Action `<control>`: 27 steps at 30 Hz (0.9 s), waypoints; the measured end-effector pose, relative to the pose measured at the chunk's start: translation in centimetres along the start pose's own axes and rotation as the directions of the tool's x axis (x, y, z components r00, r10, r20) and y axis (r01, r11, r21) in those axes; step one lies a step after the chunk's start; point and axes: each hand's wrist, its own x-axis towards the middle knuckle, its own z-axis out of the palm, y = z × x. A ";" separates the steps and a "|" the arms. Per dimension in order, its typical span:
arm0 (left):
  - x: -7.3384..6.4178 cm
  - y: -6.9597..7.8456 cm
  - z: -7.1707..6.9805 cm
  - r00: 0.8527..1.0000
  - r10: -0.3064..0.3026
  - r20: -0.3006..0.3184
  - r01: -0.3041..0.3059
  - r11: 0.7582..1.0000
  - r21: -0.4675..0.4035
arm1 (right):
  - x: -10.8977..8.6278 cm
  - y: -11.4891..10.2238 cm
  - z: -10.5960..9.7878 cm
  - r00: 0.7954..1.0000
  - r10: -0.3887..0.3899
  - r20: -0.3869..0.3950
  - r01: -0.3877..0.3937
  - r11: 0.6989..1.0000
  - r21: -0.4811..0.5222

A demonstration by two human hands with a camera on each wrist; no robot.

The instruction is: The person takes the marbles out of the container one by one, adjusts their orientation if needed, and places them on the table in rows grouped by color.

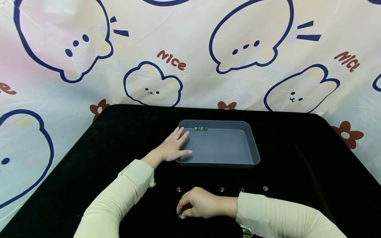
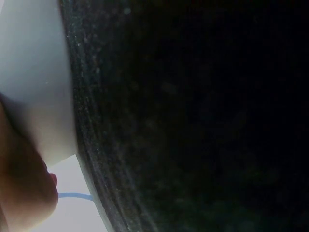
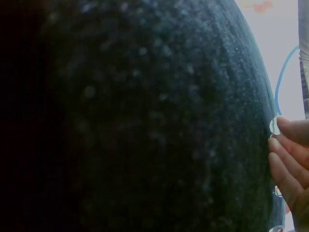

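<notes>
Right hand (image 1: 197, 203) fingers curled, pinching green bead (image 1: 180, 216) on black cloth (image 1: 297, 158), left hand (image 1: 174, 145) flat, fingers straight and together on grey tray (image 1: 253, 145) left rim, green beads (image 1: 200, 128) at tray's far wall, loose beads (image 1: 221, 189) in row near front rim.

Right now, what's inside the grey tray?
In the grey tray, a short row of small green beads lies against the far wall. The left hand rests over the left rim, hiding that corner.
</notes>
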 end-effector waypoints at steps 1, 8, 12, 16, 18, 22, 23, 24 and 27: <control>0.0 0.0 0.0 1.000 0.002 0.000 -0.002 1.000 0.001 | 0.0 0.0 0.0 1.000 -0.002 -0.001 0.002 1.000 -0.006; 0.0 0.0 0.1 1.000 -0.005 0.013 0.005 1.000 -0.005 | 0.0 0.2 0.3 1.000 -0.012 -0.015 0.012 1.000 0.004; 0.1 0.0 0.0 1.000 -0.007 0.014 0.007 1.000 -0.004 | 0.0 0.2 0.4 0.999 -0.012 -0.029 0.012 1.000 0.007; 0.0 0.1 -0.2 1.000 0.001 0.013 -0.001 1.000 -0.005 | 0.0 0.2 0.3 1.000 -0.005 -0.023 0.006 1.000 0.028; 0.0 0.1 -0.2 1.000 0.004 0.012 -0.004 1.000 -0.006 | 0.0 0.2 0.1 1.000 0.004 -0.011 -0.004 0.999 0.052; 0.0 0.1 -0.1 1.000 0.006 0.011 -0.006 1.000 -0.003 | -0.1 0.2 -0.1 0.999 0.036 0.017 -0.038 0.993 0.115; 0.0 0.1 -0.1 1.000 0.005 0.010 -0.005 1.000 -0.005 | -0.1 0.2 -0.2 0.999 0.043 0.022 -0.046 0.991 0.129; 0.0 0.1 -0.1 1.000 0.005 0.012 -0.005 1.000 -0.006 | -0.1 0.2 -0.3 0.998 0.052 0.024 -0.055 0.988 0.144; 0.0 0.1 0.0 1.000 0.001 0.009 -0.001 1.000 -0.004 | -0.2 0.2 -0.6 0.997 0.076 0.027 -0.080 0.977 0.196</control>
